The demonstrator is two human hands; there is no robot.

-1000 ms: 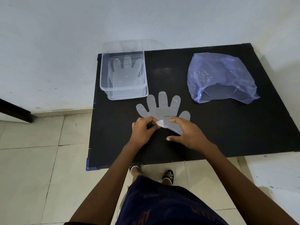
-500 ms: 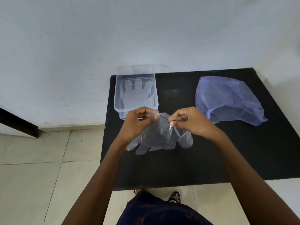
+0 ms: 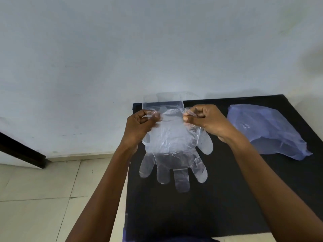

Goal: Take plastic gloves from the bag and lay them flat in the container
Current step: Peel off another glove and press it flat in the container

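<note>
A clear plastic glove [image 3: 174, 151] hangs in the air with its fingers pointing down toward me. My left hand [image 3: 139, 126] pinches the left corner of its cuff and my right hand [image 3: 208, 119] pinches the right corner. Behind the glove stands the clear plastic container [image 3: 162, 102] at the table's back left corner, mostly hidden by the glove and my hands. A crumpled blue plastic bag [image 3: 267, 130] lies on the right of the black table [image 3: 227, 198], its mouth facing me.
A white wall rises right behind the table. Pale floor tiles [image 3: 43, 198] lie to the left, and a dark bar [image 3: 21, 151] runs along the wall's foot at far left.
Both hands have lifted the glove off the table and stretched its cuff out, so it now hangs fingers down in front of the container. The camera has tilted upward.
</note>
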